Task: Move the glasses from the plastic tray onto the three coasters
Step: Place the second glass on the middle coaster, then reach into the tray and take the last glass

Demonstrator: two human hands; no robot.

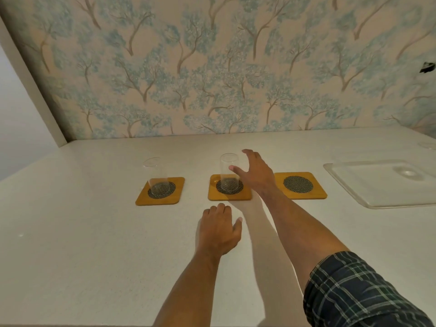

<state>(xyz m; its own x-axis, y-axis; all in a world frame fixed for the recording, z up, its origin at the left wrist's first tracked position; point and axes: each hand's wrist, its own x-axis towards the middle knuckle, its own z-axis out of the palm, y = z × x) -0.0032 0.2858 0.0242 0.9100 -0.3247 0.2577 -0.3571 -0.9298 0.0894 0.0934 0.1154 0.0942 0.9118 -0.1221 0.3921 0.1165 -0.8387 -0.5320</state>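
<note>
Three yellow coasters with dark mesh centres lie in a row on the white counter. A clear glass (pixel 157 178) stands upright on the left coaster (pixel 141 200). A second clear glass (pixel 228 172) stands upright on the middle coaster (pixel 213 195). The right coaster (pixel 317 191) is bare. My right hand (pixel 256 172) is just right of the middle glass, fingers spread, thumb near its side, not gripping it. My left hand (pixel 219 228) rests palm down on the counter in front of the middle coaster. The clear plastic tray (pixel 349 185) lies at the right; a faint round shape shows in it.
A wall with tree-pattern wallpaper (pixel 212 67) rises directly behind the counter. A white panel (pixel 28 90) closes the left side. A plaid sleeve covers my right upper arm at the bottom right.
</note>
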